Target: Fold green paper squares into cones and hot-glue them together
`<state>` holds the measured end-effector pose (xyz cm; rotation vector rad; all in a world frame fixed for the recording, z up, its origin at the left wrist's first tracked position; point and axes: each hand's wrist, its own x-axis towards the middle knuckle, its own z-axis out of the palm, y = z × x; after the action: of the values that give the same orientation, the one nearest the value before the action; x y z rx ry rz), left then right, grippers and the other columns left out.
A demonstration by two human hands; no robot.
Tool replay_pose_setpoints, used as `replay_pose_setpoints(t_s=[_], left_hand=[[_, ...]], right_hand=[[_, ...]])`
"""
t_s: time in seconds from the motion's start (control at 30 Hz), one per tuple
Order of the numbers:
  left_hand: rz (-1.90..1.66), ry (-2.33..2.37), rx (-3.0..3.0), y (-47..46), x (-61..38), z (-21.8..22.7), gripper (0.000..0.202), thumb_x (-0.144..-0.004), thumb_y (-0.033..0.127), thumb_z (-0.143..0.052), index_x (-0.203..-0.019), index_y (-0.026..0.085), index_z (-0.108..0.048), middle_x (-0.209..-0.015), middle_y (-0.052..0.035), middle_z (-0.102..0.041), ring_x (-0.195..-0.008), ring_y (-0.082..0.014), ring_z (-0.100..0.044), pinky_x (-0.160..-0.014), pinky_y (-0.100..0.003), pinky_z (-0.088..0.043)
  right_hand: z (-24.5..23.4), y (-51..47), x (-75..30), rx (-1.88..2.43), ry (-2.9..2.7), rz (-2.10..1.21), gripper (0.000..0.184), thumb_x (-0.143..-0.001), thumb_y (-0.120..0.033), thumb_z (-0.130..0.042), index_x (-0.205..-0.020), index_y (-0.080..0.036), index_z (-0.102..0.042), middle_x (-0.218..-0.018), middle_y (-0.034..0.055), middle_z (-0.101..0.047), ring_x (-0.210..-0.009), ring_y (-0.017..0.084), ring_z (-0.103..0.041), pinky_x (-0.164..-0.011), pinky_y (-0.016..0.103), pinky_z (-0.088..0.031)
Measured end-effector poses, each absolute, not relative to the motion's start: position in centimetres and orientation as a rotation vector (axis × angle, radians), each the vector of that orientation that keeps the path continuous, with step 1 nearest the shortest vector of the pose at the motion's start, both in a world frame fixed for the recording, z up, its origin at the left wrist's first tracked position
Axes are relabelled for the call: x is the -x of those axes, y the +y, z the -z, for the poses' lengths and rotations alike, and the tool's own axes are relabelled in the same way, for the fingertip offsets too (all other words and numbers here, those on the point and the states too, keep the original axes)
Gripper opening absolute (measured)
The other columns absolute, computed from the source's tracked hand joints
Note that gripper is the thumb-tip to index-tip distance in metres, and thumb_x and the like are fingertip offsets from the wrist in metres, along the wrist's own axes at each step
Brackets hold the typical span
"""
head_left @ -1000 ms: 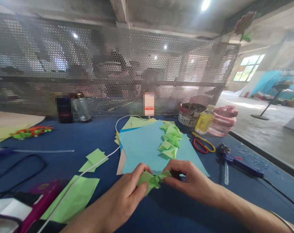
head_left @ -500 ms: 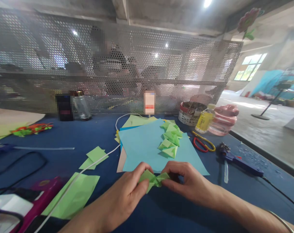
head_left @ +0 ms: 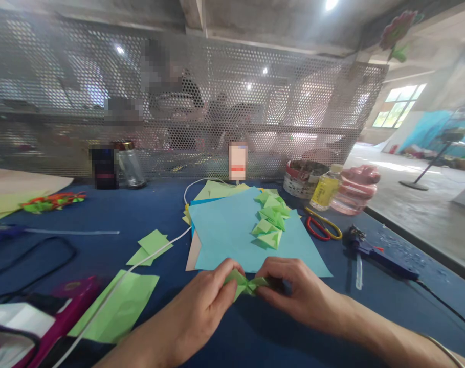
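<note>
Both my hands pinch one small folded green paper piece (head_left: pixel 247 284) just above the blue table (head_left: pixel 148 209), near its front edge. My left hand (head_left: pixel 201 306) grips its left end with closed fingers. My right hand (head_left: pixel 293 294) grips its right end, thumb and fingers pressed together. Just beyond the hands lies a light blue paper sheet (head_left: pixel 228 230) on a stack of coloured sheets, with several folded green paper triangles (head_left: pixel 271 220) piled on it.
Red-handled scissors (head_left: pixel 319 227) and a blue glue gun (head_left: pixel 374 253) lie to the right, near a yellow bottle (head_left: pixel 324 191), a tin (head_left: pixel 303 179) and a pink container (head_left: pixel 355 188). Green paper scraps (head_left: pixel 151 245), a white cord (head_left: pixel 148 255) and a magenta device (head_left: pixel 44 322) lie left. A perforated metal screen (head_left: pixel 255 112) stands behind, with people beyond it.
The green piece has been squeezed smaller between my fingers, and my hands have drawn slightly closer together. Nothing else on the table has moved.
</note>
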<state>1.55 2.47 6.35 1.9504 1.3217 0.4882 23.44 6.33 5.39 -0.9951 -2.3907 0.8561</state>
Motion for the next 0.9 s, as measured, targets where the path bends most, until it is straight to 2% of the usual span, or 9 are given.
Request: replay_pose_setpoints(t_s=[0.27, 0.43, 0.53, 0.9], left_hand=[[-0.516, 1.234, -1.984, 2.6, -1.6, -6.5, 0.025, -0.101, 0.034, -0.029, -0.093, 0.025, -0.051, -0.087, 0.0007, -0.064, -0.079, -0.0151, -0.059, -0.071, -0.024, -0.039], [-0.545, 1.194, -1.996, 2.8, -2.0, -6.2, 0.027, -0.102, 0.031, -0.028, -0.09, 0.023, -0.05, -0.072, 0.0044, -0.053, -0.068, -0.0131, -0.05, -0.064, -0.024, -0.035], [-0.537, 1.177, -1.997, 3.0, -2.0, -6.0, 0.026, -0.103, 0.03, -0.027, -0.089, 0.023, -0.048, -0.069, 0.0056, -0.048, -0.064, -0.0124, -0.047, -0.062, -0.024, -0.033], [-0.618, 1.207, -2.047, 3.0, -1.9, -4.3, 0.028, -0.103, 0.035, -0.029, -0.095, 0.023, -0.053, -0.079, 0.0021, -0.062, -0.071, -0.014, -0.056, -0.066, -0.023, -0.038]], right_hand=[[-5.3, 6.3, -23.4, 1.048, -2.393, -0.867, 0.009, -0.084, -0.014, -0.055, -0.08, -0.015, -0.063, -0.073, -0.0012, -0.057, -0.061, 0.009, -0.047, -0.058, 0.02, -0.037], [-5.3, 6.1, -23.3, 1.059, -2.396, -0.856, 0.009, -0.081, -0.013, -0.054, -0.076, -0.015, -0.062, -0.07, -0.0021, -0.055, -0.06, 0.009, -0.046, -0.056, 0.02, -0.036], [-5.3, 6.0, -23.3, 1.068, -2.396, -0.849, 0.009, -0.081, -0.012, -0.054, -0.076, -0.015, -0.062, -0.069, -0.0025, -0.055, -0.06, 0.008, -0.046, -0.056, 0.02, -0.036], [-5.2, 6.0, -23.2, 1.109, -2.386, -0.866, 0.008, -0.08, -0.013, -0.054, -0.073, -0.016, -0.059, -0.066, -0.0036, -0.053, -0.059, 0.008, -0.045, -0.055, 0.02, -0.034]])
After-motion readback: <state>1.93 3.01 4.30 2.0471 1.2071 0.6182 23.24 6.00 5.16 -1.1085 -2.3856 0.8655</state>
